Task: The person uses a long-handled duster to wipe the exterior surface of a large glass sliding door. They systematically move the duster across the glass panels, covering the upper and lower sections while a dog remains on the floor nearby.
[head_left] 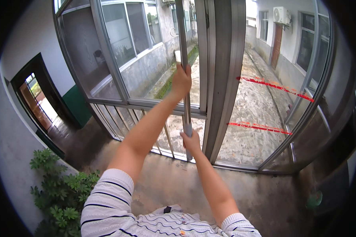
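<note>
Two bare hands are closed around one long, slim, silver metal pole (pixel 187 107), which stands nearly upright before the tall glass panels in grey metal frames (pixel 224 79). The left hand (pixel 180 82) is the upper one, its fingers curled round the shaft, arm stretched forward. Below it, the right hand (pixel 192 142) wraps the grey sleeve-like grip (pixel 188 128) near the pole's lower end. The top runs out of view. Two red horizontal stripes (pixel 279 85) cross the glass to the right.
</note>
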The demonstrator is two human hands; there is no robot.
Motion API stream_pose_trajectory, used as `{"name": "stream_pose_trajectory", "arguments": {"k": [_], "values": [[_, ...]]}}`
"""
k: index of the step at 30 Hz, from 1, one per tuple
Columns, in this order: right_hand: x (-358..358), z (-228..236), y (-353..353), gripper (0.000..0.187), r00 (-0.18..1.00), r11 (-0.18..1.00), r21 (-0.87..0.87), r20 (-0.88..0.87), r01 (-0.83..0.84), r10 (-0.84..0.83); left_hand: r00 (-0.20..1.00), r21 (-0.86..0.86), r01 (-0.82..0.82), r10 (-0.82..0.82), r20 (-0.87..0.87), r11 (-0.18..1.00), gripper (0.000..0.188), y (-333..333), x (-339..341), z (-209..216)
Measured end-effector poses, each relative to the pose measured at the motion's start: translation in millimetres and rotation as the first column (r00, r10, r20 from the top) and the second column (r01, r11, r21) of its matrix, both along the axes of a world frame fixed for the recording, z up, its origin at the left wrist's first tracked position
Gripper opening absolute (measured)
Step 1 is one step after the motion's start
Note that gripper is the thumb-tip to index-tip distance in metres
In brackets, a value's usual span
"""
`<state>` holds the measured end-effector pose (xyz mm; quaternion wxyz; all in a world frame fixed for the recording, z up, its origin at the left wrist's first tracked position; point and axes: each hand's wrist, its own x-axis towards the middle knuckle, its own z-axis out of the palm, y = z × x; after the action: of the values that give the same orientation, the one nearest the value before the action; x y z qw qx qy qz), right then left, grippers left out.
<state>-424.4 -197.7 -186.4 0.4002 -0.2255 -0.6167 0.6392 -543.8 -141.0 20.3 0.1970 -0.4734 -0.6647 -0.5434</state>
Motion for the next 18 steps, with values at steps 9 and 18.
{"name": "stream_pose_trajectory", "arguments": {"k": [9,18], "values": [[43,4,-7,0.018,0.998,0.998,-0.065,0.061,0.027,-0.023,0.994,-0.029,0.047,-0.044,0.097,0.998,0.038,-4,40,-7],[75,74,-35,0.019,0.997,0.999,-0.007,0.06,-0.038,0.038,0.981,0.051,0.099,-0.106,0.16,0.994,0.042,-13,34,37]]}}
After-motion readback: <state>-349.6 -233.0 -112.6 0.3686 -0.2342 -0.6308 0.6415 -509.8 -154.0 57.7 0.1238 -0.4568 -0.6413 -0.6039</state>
